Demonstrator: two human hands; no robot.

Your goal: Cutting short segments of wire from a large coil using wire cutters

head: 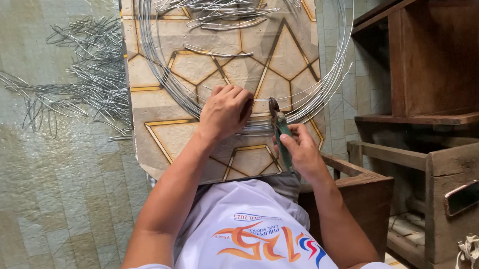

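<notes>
Head view: left hand [225,111] fisted on springy, light galvanised wire coil [315,83], right hand [302,153] gripping green-handled pliers [279,127], apparently biting a strand; best held beside cut.

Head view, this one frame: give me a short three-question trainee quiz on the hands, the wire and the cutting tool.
1. True or false: the left hand presses on the coil of thin silvery wire.
2. What does the right hand grip?
A. a hammer
B. green-handled pliers
C. a paintbrush
3. Fill in: the heap of bent silvery wire pieces lies on the floor to the ____ of the patterned board.

Key
1. True: it rests on the coil's near edge.
2. B: the green-handled pliers, with their jaws at the coil.
3. Left.
</notes>
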